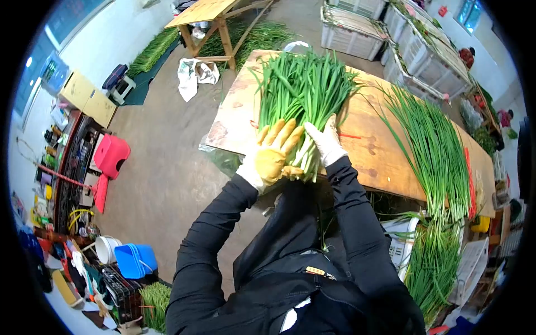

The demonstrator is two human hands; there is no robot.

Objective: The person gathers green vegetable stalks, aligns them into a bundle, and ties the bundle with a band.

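A thick bunch of garlic chives (310, 84) lies on the wooden table in front of me, green leaves pointing away and pale stem ends towards me. My left hand (271, 159), in a white glove with a yellow coated palm, is at the left of the stems. Its palm faces up and its fingers are stretched and spread. My right hand (326, 139), gloved too, clasps the right side of the bunch, thumb across the stems. Further right on the table lies a loose pile of chives (435, 151) beside red ties (470, 181).
The wooden table (368, 148) carries a single red tie (350, 136). At my right, more chives (432, 268) fill a white crate (403, 240). Stacked white crates (352, 39) stand behind. A red stool (111, 156) and blue bucket (135, 261) are on the left.
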